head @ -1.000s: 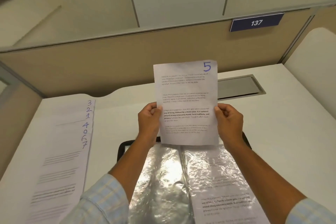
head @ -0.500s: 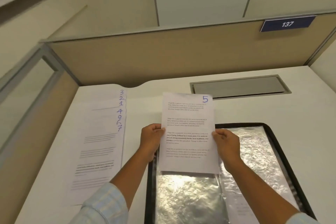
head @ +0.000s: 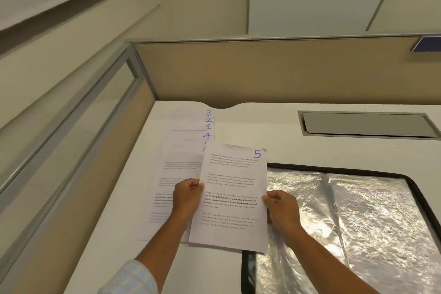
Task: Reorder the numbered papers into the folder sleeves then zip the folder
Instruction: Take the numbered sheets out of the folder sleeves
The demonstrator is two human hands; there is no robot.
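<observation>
Your left hand (head: 187,196), right hand (head: 281,207) pinch side edges of white printed sheet marked blue 5 (head: 235,188), held flat for reading. It hovers overlapping fanned white numbered stack (head: 183,150), numbers exposed, and open black zip folder (head: 358,222).

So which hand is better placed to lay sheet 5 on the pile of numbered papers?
Probably the left hand: it pinches sheet 5 directly over the pile, while the right hand sits over the folder.
</observation>
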